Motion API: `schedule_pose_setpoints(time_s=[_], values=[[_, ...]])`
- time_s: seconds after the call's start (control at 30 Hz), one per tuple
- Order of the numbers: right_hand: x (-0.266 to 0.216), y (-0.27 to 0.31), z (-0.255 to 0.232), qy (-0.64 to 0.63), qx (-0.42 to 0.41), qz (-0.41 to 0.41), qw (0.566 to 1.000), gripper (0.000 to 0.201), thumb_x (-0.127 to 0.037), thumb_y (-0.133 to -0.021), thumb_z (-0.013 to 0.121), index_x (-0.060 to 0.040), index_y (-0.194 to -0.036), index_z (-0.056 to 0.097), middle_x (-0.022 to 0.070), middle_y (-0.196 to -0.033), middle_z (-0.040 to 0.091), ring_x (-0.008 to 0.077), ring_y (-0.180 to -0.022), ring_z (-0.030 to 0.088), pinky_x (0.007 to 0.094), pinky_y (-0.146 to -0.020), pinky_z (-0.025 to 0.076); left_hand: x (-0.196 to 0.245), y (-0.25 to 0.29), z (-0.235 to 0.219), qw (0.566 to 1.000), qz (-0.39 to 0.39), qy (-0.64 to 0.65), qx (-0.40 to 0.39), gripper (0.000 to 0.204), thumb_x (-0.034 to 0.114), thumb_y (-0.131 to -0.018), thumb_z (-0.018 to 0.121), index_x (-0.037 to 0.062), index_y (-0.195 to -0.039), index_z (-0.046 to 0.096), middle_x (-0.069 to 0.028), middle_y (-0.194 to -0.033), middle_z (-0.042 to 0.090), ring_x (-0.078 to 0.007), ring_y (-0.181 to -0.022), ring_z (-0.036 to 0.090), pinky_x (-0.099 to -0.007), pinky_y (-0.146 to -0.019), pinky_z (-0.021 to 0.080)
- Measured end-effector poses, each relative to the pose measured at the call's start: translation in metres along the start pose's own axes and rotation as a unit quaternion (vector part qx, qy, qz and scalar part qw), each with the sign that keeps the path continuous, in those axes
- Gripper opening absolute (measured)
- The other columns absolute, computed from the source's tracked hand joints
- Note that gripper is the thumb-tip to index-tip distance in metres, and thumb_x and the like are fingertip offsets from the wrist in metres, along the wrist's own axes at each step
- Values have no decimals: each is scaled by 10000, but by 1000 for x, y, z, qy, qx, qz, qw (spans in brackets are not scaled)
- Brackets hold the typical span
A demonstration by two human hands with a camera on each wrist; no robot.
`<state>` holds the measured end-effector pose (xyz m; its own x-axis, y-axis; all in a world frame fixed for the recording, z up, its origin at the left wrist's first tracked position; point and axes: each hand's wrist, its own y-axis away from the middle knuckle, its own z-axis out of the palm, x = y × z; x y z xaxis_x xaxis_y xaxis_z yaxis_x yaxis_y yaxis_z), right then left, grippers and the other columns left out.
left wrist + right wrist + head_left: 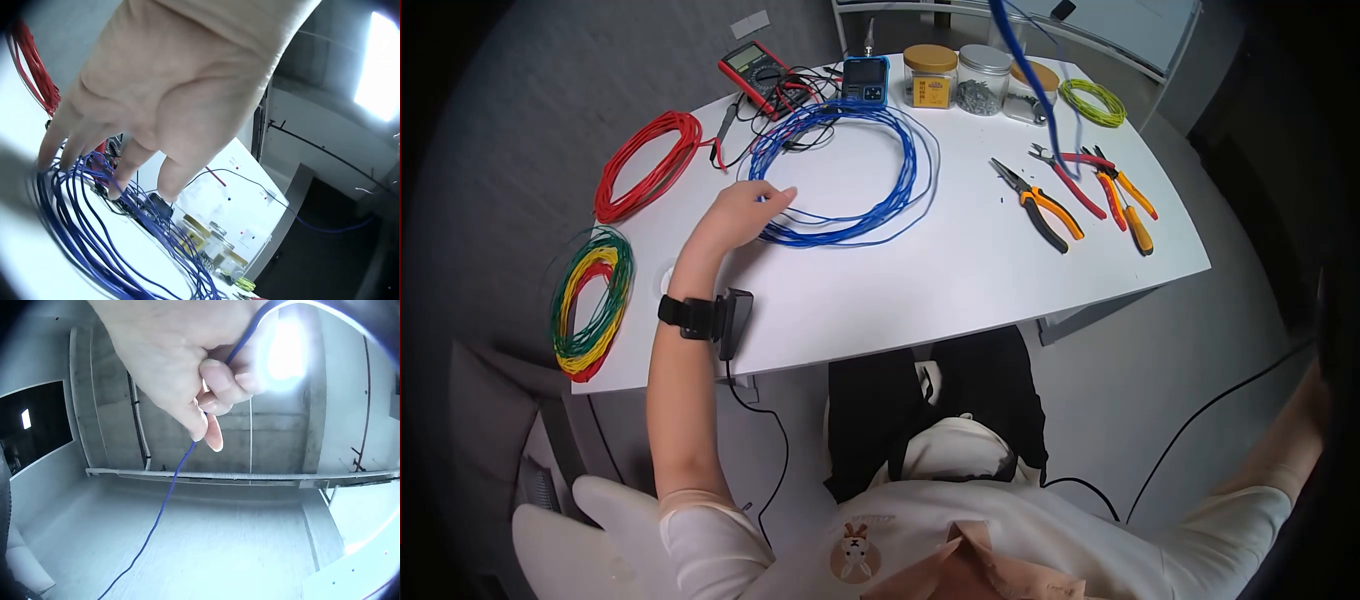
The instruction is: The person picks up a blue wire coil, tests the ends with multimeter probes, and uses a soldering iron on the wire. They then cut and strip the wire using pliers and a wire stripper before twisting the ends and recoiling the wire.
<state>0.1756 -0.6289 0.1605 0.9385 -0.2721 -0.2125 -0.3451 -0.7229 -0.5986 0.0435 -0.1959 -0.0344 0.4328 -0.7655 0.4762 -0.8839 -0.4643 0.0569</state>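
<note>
A loose coil of blue wire lies on the white table. At its left side my left hand rests with the fingertips at the strands and the thumb held apart. In the left wrist view the fingers of that hand reach down to the blue coil, loosely extended. My right hand, raised, pinches a blue wire between thumb and fingers; one end hangs below, and another length arcs above the hand. The head view shows a blue strand coming down at the upper right, while the right hand is out of that view.
Red wire and a multicoloured coil lie at the left. A multimeter, a small blue device and lidded jars stand behind. Pliers, cutters and a green-yellow coil are at the right.
</note>
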Motion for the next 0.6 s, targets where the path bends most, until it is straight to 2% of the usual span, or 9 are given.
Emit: schedule_pose_setpoints(time_s=[0.07,0.1,0.2,0.3,0.4,0.5,0.6], values=[[0,4,-5,11,-2,4,1000,208,-192,-852,551,3,-863,622,57,-523,533,110,-415,490,231,-417,377,18,12,1,1000,16,-22,4,507,465,-830,572,-22,-936,664,-134,-809,642,-228,-748,608,-334,-731,471],[0,7,-7,15,-2,6,1000,204,-189,-850,554,2,-859,624,58,-524,535,111,-416,491,232,-418,378,18,13,2,1000,25,6,-15,488,450,-828,580,-15,-951,659,-115,-747,631,-206,-650,610,-319,-627,479],[2,14,-16,26,-3,13,1000,193,-179,-845,562,2,-847,630,61,-527,539,114,-419,494,236,-422,380,26,20,5,998,61,0,-33,467,414,-827,594,-2,-1035,637,-127,-712,622,-196,-599,605,-293,-569,470],[2,20,-23,35,-5,14,999,183,-170,-840,571,1,-835,635,64,-529,543,118,-422,496,240,-425,383,40,29,3,995,58,-79,13,497,418,-800,616,37,-1120,600,-175,-852,652,-276,-798,636,-337,-729,484],[-2,22,-24,39,-7,9,999,173,-161,-835,580,0,-823,641,67,-532,547,121,-424,498,244,-429,385,62,38,-13,992,35,-118,3,521,380,-790,638,53,-1187,557,-153,-805,654,-252,-753,640,-327,-688,482],[-6,18,-24,35,-6,-5,999,163,-151,-830,588,0,-811,646,69,-534,551,125,-427,501,247,-433,387,69,44,-15,987,98,-125,34,465,307,-803,656,10,-1153,579,-91,-686,607,-161,-612,586,-255,-582,432],[-12,6,-16,29,-3,-28,999,153,-142,-825,597,-1,-799,652,72,-536,555,128,-429,503,251,-436,389,84,55,-26,991,124,-42,34,428,284,-796,656,43,-1143,591,-113,-790,651,-195,-709,618,-293,-671,475]])
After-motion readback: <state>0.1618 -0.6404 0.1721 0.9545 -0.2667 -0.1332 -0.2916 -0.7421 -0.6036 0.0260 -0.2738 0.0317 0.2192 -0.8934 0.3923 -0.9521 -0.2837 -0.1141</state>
